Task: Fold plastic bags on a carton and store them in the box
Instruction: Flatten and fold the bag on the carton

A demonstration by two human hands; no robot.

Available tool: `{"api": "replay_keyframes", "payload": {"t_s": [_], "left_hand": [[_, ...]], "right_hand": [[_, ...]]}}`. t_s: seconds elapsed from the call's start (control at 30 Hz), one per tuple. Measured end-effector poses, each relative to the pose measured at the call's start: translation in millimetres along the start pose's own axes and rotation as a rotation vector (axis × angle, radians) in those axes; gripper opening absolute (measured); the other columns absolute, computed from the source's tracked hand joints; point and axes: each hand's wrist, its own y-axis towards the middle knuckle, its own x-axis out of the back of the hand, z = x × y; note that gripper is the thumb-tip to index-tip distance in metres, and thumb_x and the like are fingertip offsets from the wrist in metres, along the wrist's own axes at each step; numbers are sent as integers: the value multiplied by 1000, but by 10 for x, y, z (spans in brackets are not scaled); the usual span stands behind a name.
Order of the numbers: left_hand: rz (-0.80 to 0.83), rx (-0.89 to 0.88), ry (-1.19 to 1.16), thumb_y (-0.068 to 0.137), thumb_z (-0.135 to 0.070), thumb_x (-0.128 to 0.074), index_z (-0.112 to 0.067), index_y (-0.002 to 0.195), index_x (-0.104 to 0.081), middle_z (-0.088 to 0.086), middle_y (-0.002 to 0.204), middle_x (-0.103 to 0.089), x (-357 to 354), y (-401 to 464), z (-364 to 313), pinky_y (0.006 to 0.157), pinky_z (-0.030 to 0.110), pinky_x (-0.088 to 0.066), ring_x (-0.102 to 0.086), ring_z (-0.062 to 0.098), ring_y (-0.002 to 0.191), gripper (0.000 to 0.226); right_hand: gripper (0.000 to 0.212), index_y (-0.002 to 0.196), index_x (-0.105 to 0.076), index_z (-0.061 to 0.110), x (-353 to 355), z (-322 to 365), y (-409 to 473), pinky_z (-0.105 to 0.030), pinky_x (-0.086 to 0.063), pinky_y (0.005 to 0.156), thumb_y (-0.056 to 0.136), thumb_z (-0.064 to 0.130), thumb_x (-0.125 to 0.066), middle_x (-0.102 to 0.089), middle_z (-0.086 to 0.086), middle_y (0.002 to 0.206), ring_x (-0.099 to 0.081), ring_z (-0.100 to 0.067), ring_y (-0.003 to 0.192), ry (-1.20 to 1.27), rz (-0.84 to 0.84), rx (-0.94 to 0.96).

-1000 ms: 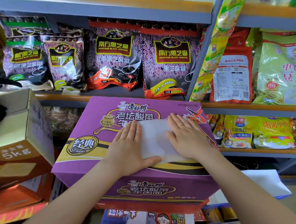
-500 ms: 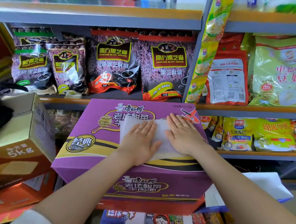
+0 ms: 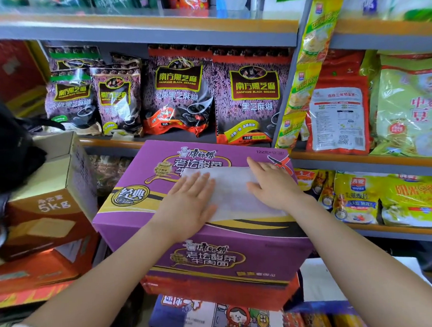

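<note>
The white bag (image 3: pixel 233 191) is lying flat on top of the purple carton (image 3: pixel 161 192) — right side, its near edge just short of the carton's front edge. Left hand (image 3: pixel 187 205) and right hand (image 3: pixel 272 185) are both pressing it, fingers straight. Purple top is showing bare to the left — shelves (image 3: pixel 136 29) are sitting close behind.

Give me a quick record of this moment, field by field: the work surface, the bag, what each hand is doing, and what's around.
surface: purple carton, top face up, stacked on other boxes
item: white plastic bag, lying flat on the carton top
left hand: fingers straight, palm pressing the bag's left part
right hand: fingers straight, flat on the bag's right part
left of carton: brown box marked 5kg
behind: shelves of black sesame packets
</note>
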Motion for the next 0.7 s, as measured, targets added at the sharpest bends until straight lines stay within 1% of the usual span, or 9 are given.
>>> {"api": "replay_keyframes", "payload": {"t_s": [0.1, 0.2, 0.3, 0.4, 0.47, 0.53, 0.6, 0.67, 0.7], "left_hand": [[-154, -162, -58, 94, -55, -12, -7, 129, -52, 14, 135, -51, -46, -173, -233, 101, 47, -34, -51, 28, 123, 71], [-179, -221, -103, 86, -60, -35, -8, 129, -50, 15, 136, -50, -151, -338, -426, 103, 44, -34, -52, 27, 122, 69], [-253, -238, -111, 77, -43, -58, -11, 129, -45, 13, 133, -53, -310, -468, -517, 101, 42, -40, -53, 28, 120, 62], [-337, -239, -166, 77, -23, -57, -15, 127, -46, 9, 127, -59, -400, -554, -503, 96, 38, -45, -57, 26, 115, 52], [-369, -242, -244, 79, -17, -48, -17, 126, -47, 8, 126, -60, -408, -550, -450, 101, 33, -39, -56, 24, 116, 47], [-352, -265, -355, 83, -16, -45, -17, 127, -49, 6, 127, -59, -398, -526, -386, 105, 27, -32, -52, 21, 118, 43], [-305, -280, -514, 89, -21, -41, -16, 127, -52, 2, 127, -58, -357, -530, -324, 106, 21, -31, -50, 14, 120, 39], [-271, -222, -706, 96, -40, -33, -30, 127, -52, -6, 122, -61, -254, -576, -280, 95, 14, -40, -56, 2, 106, 37], [-278, -188, -768, 96, -50, -28, -39, 127, -48, -13, 112, -66, -197, -594, -268, 81, 13, -45, -59, -6, 87, 39]], "right_hand": [[60, 149, -19, 23, 69, -11, -65, -43, -29, 110, 94, 37, -41, -38, -6, 145, -34, -30, 132, -61, -37, 68], [58, 143, -29, 28, 118, 68, -296, -36, -39, 92, 90, 43, -47, -41, -6, 138, -42, -28, 126, -57, -32, 39], [46, 129, -40, 29, 103, 132, -672, -34, -42, 73, 89, 52, -47, -51, 0, 126, -53, -24, 113, 23, -11, 26], [38, 112, -49, 26, 57, 137, -946, -32, -41, 68, 89, 56, -44, -53, 4, 99, -56, -21, 95, 76, -39, 41], [47, 106, -58, 26, 43, 66, -1016, -29, -41, 72, 83, 64, -42, -47, 7, 104, -52, -15, 94, 137, -89, 81], [59, 104, -62, 28, 45, -28, -1045, -25, -37, 90, 70, 73, -45, -41, 13, 129, -43, -9, 116, 236, -77, 222], [64, 114, -56, 36, 64, -75, -1082, -15, -22, 106, 61, 71, -58, -24, 28, 144, -20, 4, 136, 363, 53, 337], [62, 117, -51, 40, 45, -76, -1093, -6, -15, 107, 61, 60, -70, -26, 32, 141, -15, 13, 137, 446, 95, 373], [53, 113, -55, 37, 13, -69, -1075, -6, -18, 107, 66, 49, -75, -35, 30, 138, -21, 12, 135, 461, 45, 376]]}}
